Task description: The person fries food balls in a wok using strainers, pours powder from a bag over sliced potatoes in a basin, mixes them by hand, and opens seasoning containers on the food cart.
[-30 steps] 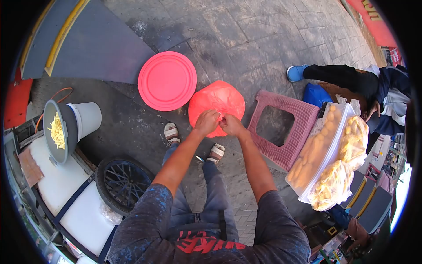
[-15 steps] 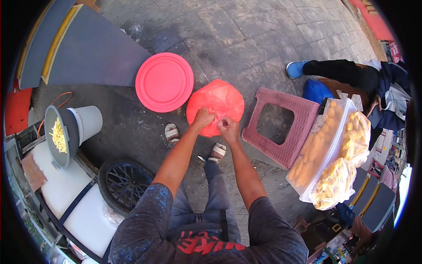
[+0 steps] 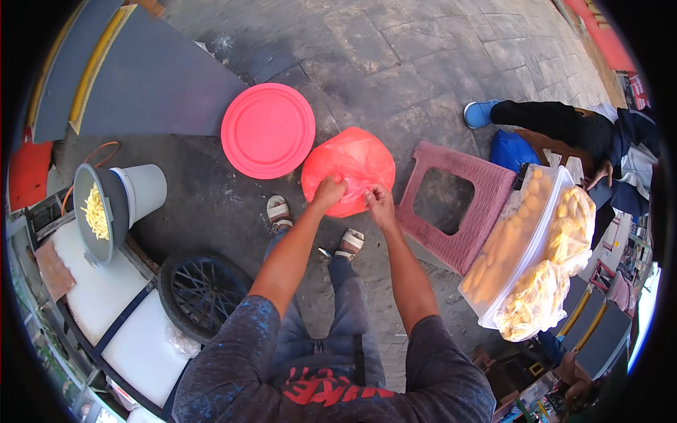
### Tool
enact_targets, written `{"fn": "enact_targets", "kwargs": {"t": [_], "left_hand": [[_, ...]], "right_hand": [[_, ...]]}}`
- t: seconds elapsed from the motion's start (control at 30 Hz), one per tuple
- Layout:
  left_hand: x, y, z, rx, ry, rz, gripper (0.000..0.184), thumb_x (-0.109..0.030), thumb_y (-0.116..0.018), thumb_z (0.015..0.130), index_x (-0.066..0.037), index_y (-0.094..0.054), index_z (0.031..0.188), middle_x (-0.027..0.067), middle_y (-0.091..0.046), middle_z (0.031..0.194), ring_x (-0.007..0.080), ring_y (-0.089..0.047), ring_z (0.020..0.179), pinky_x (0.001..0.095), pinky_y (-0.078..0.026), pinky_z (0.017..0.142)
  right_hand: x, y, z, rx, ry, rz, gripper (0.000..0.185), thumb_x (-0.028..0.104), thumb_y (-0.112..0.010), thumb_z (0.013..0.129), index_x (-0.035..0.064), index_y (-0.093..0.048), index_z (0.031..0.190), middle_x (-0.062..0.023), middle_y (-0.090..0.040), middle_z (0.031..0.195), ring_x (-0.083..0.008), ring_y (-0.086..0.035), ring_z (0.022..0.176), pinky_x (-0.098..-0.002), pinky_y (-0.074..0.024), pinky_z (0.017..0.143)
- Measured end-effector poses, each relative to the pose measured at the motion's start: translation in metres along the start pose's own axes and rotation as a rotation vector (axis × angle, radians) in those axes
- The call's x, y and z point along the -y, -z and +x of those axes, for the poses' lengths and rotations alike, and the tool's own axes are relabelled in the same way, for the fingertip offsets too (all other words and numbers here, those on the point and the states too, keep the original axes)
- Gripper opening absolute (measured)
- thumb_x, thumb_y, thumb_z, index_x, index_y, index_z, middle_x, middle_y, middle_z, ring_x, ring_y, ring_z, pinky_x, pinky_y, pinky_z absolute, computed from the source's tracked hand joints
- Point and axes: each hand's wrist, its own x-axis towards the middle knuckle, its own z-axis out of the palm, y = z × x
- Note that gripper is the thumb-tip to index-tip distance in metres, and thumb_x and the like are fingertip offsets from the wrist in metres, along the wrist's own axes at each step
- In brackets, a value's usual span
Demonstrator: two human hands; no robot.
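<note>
A red plastic bag [image 3: 352,156] is in front of me at the middle of the view, puffed out and rounded. What is inside it cannot be made out. My left hand [image 3: 329,192] is closed on the bag's near edge. Just to its right, my right hand [image 3: 379,203] pinches the same edge with its fingertips. A small gap of red plastic shows between the two hands. Close to the bag on the left is a round red lid or tub [image 3: 269,131].
A pinkish plastic stool [image 3: 486,204] stands right, beside bags of yellowish food [image 3: 534,296]. At left are a grey basin [image 3: 106,243] of pale strips, a white bucket [image 3: 147,194], and a cart wheel [image 3: 204,289]. A seated person's leg [image 3: 543,120] extends in at upper right.
My right hand has moved slightly right, away from my left, widening the gap between them. The left hand keeps its hold on the bag. The whole view has shifted a little.
</note>
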Motion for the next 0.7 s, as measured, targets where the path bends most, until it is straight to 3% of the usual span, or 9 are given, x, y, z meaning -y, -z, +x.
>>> {"fn": "enact_targets", "kwargs": {"t": [0.1,0.13,0.23,0.33,0.43,0.63,0.7], "left_hand": [[-0.02,0.031,-0.033,0.065,-0.029,0.096,0.053,-0.04,-0.066,0.077,0.0,-0.062,0.11,0.0233,-0.068,0.097,0.0374,-0.064,0.1,0.0452,-0.05,0.085],[-0.028,0.042,-0.046,0.104,-0.019,0.136,0.055,-0.041,-0.067,0.076,-0.001,-0.061,0.113,0.0226,-0.068,0.098,0.0371,-0.064,0.101,0.0454,-0.05,0.085],[-0.025,0.06,-0.078,0.096,-0.2,0.264,0.052,-0.04,-0.07,0.074,-0.003,-0.065,0.11,0.0202,-0.067,0.103,0.0362,-0.063,0.101,0.0454,-0.049,0.085],[-0.017,0.073,-0.095,0.136,-0.391,0.476,0.044,-0.039,-0.073,0.073,-0.006,-0.069,0.102,0.016,-0.068,0.101,0.0335,-0.062,0.1,0.0456,-0.047,0.086],[-0.027,0.095,-0.111,0.111,-0.45,0.593,0.038,-0.038,-0.075,0.072,-0.008,-0.072,0.095,0.0122,-0.068,0.094,0.0294,-0.06,0.1,0.0441,-0.043,0.085],[-0.027,0.12,-0.116,0.052,-0.579,0.627,0.029,-0.036,-0.076,0.071,-0.011,-0.071,0.086,0.0064,-0.065,0.092,0.0247,-0.054,0.097,0.041,-0.037,0.08],[-0.027,0.128,-0.114,0.104,-0.625,0.625,0.024,-0.033,-0.075,0.073,-0.01,-0.069,0.078,0.0054,-0.065,0.088,0.0252,-0.054,0.099,0.0418,-0.038,0.084]], "right_hand": [[0.012,-0.002,0.0,-0.12,-0.137,0.116,0.021,0.003,-0.048,0.086,0.0055,-0.065,0.097,0.0057,-0.055,0.073,-0.0097,-0.05,0.061,-0.0267,-0.044,0.054],[-0.013,0.006,0.013,-0.049,0.083,-0.185,0.029,0.004,-0.051,0.082,0.0107,-0.067,0.105,-0.0002,-0.063,0.075,-0.0152,-0.058,0.063,-0.0304,-0.0482,0.057],[0.056,-0.009,0.028,0.391,0.207,-1.022,0.037,0.008,-0.054,0.077,0.0151,-0.067,0.112,-0.0092,-0.069,0.082,-0.0245,-0.065,0.069,-0.0352,-0.0527,0.065],[0.071,-0.024,0.047,0.678,0.235,-1.468,0.036,0.016,-0.062,0.074,0.0213,-0.069,0.109,-0.0134,-0.069,0.087,-0.0315,-0.068,0.083,-0.0432,-0.0535,0.072],[0.093,-0.024,0.058,0.516,0.217,-1.513,0.034,0.019,-0.065,0.074,0.0202,-0.069,0.108,-0.0113,-0.07,0.086,-0.0302,-0.069,0.085,-0.0431,-0.0531,0.074],[0.091,-0.004,0.053,0.288,0.301,-1.081,0.027,0.02,-0.066,0.074,0.0194,-0.072,0.101,-0.0123,-0.07,0.083,-0.0316,-0.068,0.076,-0.0436,-0.0532,0.068],[0.083,-0.004,0.04,0.026,0.368,-0.954,0.025,0.018,-0.065,0.075,0.0154,-0.072,0.099,-0.0119,-0.067,0.072,-0.0276,-0.066,0.067,-0.0398,-0.0508,0.062]]}}
